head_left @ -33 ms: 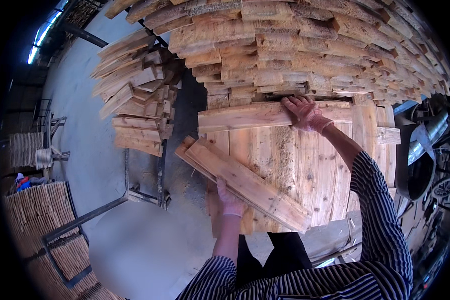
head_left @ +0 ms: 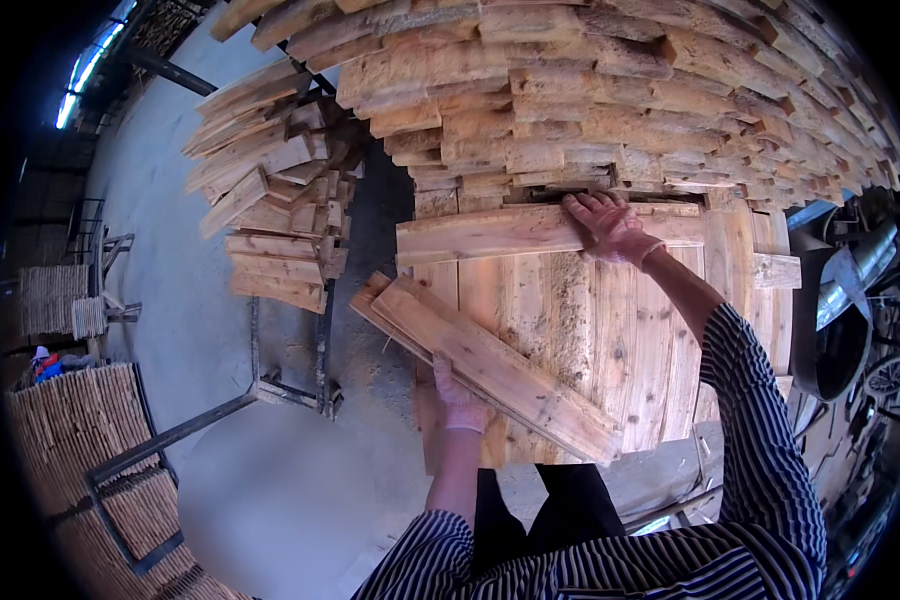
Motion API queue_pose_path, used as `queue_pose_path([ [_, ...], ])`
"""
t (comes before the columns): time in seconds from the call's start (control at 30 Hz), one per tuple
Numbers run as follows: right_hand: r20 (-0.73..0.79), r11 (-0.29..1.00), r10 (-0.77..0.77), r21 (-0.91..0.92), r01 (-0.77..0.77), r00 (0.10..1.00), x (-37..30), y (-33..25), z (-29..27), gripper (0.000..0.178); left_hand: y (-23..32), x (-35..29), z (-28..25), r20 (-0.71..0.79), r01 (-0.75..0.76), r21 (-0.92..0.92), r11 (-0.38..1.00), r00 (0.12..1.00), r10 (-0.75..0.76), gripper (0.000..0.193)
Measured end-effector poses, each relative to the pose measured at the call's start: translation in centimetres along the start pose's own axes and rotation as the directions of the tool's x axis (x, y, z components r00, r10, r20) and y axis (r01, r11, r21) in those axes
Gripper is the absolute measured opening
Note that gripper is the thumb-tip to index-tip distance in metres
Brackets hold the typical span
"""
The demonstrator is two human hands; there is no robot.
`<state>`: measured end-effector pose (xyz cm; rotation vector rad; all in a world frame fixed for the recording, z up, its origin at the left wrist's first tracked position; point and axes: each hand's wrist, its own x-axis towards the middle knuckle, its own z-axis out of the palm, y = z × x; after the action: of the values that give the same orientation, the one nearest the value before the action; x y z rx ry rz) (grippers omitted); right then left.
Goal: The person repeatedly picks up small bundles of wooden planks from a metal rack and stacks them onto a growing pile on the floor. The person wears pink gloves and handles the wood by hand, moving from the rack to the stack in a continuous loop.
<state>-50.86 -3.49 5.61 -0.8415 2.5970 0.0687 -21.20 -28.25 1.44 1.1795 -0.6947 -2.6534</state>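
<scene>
My left hand (head_left: 459, 402), in a thin pale glove, is closed on the lower edge of wooden boards (head_left: 505, 366). At least two of these overlap and slant down to the right across the plank surface. Its thumb lies on the upper board; the other fingers are hidden beneath. My right hand (head_left: 615, 232), gloved too, reaches over another wooden board (head_left: 490, 233) lying crosswise farther back. Its fingers bend over that board's far edge, close to the big board stack. Under both hands is a surface of side-by-side planks (head_left: 610, 350), with sawdust on its middle.
A high stack of boards (head_left: 560, 90) rises at the back. On the left, a loose pile of short boards (head_left: 270, 185) sits on a dark metal frame (head_left: 325, 350). Dark machinery (head_left: 835, 330) stands at the right. More stacked boards (head_left: 75, 420) are at lower left.
</scene>
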Motion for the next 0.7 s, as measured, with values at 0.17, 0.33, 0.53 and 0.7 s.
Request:
queue_pose_path([
  [0.17,-0.173,0.998,-0.003,0.057,0.013,0.985,-0.8,-1.3,1.3,0.098,0.4,-1.0,1.3,-0.056,0.063,-0.026,0.998,0.996,-0.065,0.094],
  [0.33,-0.318,0.965,0.257,0.034,-0.261,0.913,-2.3,-2.0,2.7,0.060,-0.6,-1.7,3.9,-0.021,0.094,0.034,0.995,0.995,-0.093,0.091],
  [0.53,-0.175,0.713,-0.074,0.679,0.175,0.982,-17.0,-12.8,4.0,0.103,-3.6,-4.3,4.4,0.123,0.118,0.147,0.982,0.983,-0.137,0.093],
  [0.7,0.042,0.482,0.358,0.847,-0.223,0.933,-29.1,-10.5,2.4,0.111,-10.3,-10.8,11.9,0.345,0.356,0.302,0.885,0.824,-0.449,0.096],
])
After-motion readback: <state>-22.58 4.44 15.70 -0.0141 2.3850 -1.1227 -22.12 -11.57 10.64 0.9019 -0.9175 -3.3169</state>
